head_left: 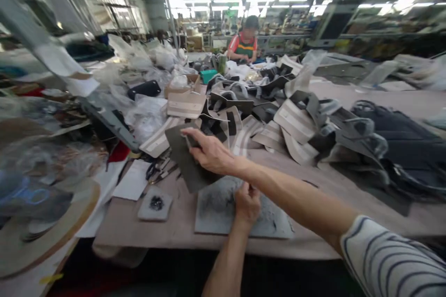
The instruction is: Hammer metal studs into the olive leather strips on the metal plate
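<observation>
My right hand [208,151] reaches forward and to the left across the table, its fingers pinched on a dark grey cut piece of material [184,160] held tilted above the tabletop. My left hand [247,202] is closed in a loose fist just under my right forearm, resting over a stained grey work pad [219,213]; what it holds, if anything, is hidden. Behind the dark piece lies a heap of beige and dark grey cut pieces [278,120].
Scissors [156,171] and white paper [132,181] lie left of the pad, with a small grey pad [155,204] in front. Plastic bags [146,116] pile at left, black material [400,134] at right. Another person [245,44] works at the far end.
</observation>
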A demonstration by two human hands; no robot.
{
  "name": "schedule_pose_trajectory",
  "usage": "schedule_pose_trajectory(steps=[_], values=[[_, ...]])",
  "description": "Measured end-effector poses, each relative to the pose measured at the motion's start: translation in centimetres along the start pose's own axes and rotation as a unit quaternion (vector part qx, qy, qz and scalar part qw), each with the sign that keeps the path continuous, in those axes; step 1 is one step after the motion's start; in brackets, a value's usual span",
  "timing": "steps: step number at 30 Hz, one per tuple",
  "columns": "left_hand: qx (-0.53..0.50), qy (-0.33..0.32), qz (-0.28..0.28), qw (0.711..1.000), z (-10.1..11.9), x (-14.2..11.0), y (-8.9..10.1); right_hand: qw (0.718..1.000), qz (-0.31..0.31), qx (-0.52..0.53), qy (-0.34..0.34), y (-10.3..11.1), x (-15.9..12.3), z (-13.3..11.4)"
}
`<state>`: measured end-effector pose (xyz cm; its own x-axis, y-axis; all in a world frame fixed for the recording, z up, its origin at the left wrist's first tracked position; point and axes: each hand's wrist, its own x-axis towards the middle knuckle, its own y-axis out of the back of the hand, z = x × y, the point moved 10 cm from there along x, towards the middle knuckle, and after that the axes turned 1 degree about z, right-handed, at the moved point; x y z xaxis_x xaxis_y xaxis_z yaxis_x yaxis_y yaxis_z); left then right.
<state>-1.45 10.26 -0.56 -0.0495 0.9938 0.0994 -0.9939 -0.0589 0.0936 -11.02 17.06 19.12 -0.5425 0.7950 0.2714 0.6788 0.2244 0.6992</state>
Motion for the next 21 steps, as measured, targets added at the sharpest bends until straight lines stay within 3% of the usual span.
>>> schedule_pose_trajectory(steps=[3,4,6,9,12,15,21], values=[[-0.051,0.017,0.023,0.998,-0.5,-0.6,0.2,0.990,0.134,0.035,-0.024,9.1,-8.1,1.7],[-0.061,0.015,0.036,0.997,-0.5,-0.5,0.5,0.983,0.168,0.040,-0.057,10.9,-11.3,3.2],[-0.074,0.016,0.056,0.996,-0.6,-0.3,1.2,0.964,0.217,0.044,-0.143,12.0,-18.0,7.1],[-0.101,0.028,0.089,0.990,-1.2,-0.5,2.0,0.921,0.269,0.088,-0.269,8.7,-27.2,12.4],[-0.112,0.035,0.114,0.987,-1.7,-0.9,2.6,0.904,0.256,0.154,-0.306,3.0,-31.9,14.5],[-0.118,0.037,0.083,0.989,-1.1,-0.6,1.9,0.902,0.245,0.181,-0.306,0.1,-33.2,14.7],[-0.120,0.045,-0.049,0.990,0.6,1.3,-3.1,0.895,0.213,0.204,-0.335,0.2,-32.2,15.8]])
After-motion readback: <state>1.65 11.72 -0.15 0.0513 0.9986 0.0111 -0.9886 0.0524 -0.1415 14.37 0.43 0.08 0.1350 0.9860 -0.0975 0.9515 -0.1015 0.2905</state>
